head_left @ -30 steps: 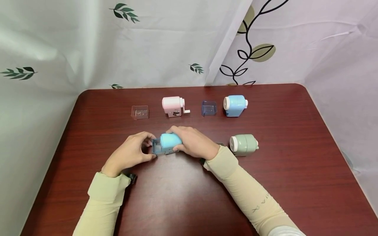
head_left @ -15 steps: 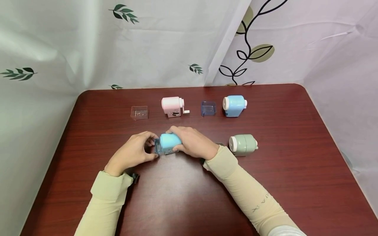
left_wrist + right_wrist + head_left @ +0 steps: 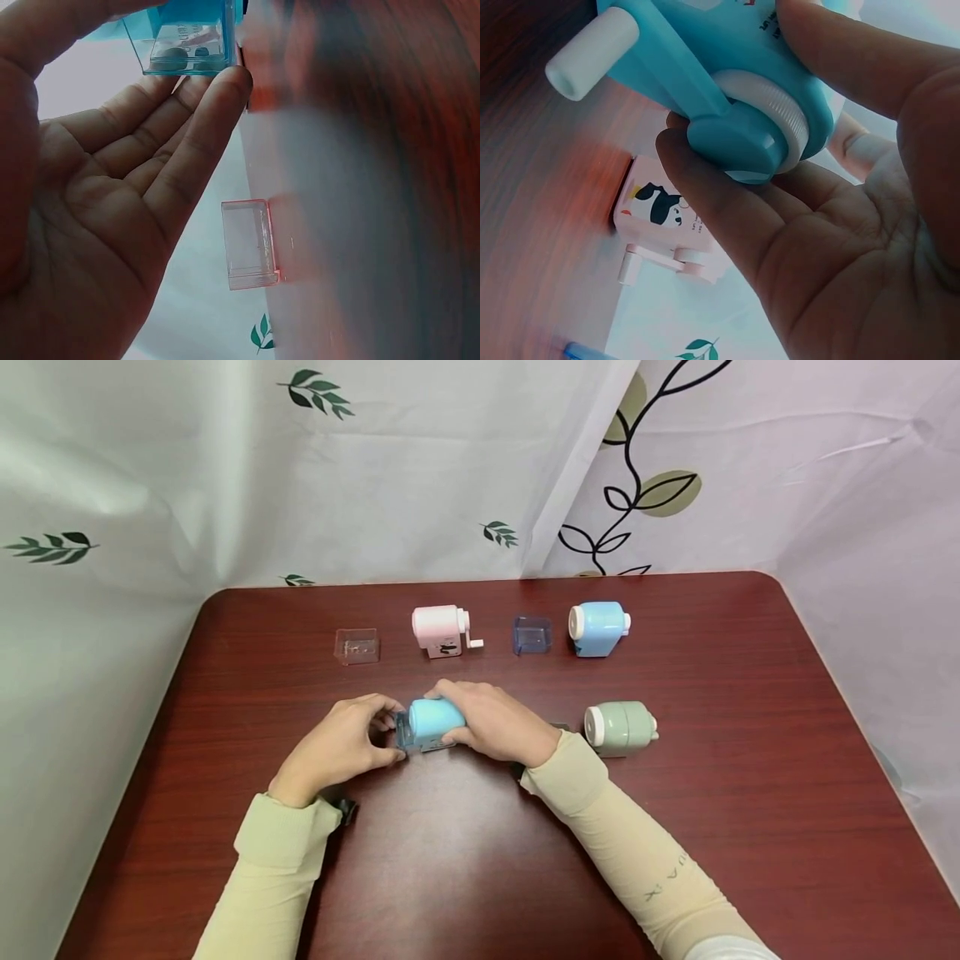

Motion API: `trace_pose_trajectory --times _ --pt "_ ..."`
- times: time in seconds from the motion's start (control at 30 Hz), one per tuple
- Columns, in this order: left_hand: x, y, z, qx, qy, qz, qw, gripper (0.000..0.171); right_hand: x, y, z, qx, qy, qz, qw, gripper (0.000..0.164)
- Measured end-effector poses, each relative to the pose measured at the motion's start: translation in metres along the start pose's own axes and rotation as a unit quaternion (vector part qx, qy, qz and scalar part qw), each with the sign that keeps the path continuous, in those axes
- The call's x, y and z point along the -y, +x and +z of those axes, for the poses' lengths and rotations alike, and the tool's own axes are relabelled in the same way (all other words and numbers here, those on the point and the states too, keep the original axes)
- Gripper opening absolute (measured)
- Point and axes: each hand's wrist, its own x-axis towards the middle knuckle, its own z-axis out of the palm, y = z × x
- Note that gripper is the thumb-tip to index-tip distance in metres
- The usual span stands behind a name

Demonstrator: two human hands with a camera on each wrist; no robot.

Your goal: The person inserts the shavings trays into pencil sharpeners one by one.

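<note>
In the head view my right hand (image 3: 498,722) grips a bright blue crank pencil sharpener (image 3: 435,720) on the table. Its white-knobbed crank (image 3: 667,67) fills the top of the right wrist view. At the sharpener's left side my left hand (image 3: 337,745) pinches a clear blue shavings drawer (image 3: 187,56) between thumb and fingertips. Part of the drawer sits inside the sharpener's lower body, and part sticks out to the left. The sharpener's right end is hidden behind the right hand in the head view.
Behind stand a pink sharpener (image 3: 438,628) and a light blue sharpener (image 3: 598,628). A clear pinkish drawer (image 3: 357,647) and a dark blue drawer (image 3: 532,635) lie apart from them. A green sharpener (image 3: 621,727) is beside the right wrist. Curtains border the brown table (image 3: 450,877).
My left hand has shifted right, and the drawer has slid farther into the blue sharpener. In the last half second hardly anything differs. The right hand keeps its grip in place.
</note>
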Motion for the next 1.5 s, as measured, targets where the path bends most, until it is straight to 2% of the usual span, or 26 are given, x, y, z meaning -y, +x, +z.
trace_pose_trajectory --times 0.93,1.2,1.5 --pt "-0.007 0.007 0.002 0.004 0.021 -0.010 0.9997 0.048 -0.003 0.001 0.001 -0.001 0.003 -0.022 1.000 0.047" --pt "-0.014 0.012 0.003 0.005 0.051 -0.006 0.9987 0.045 -0.003 0.001 -0.001 -0.001 0.007 -0.027 1.000 0.046" --pt "-0.019 0.015 0.005 0.001 0.086 -0.018 0.9961 0.047 -0.004 0.000 -0.001 -0.004 0.011 -0.029 1.000 0.048"
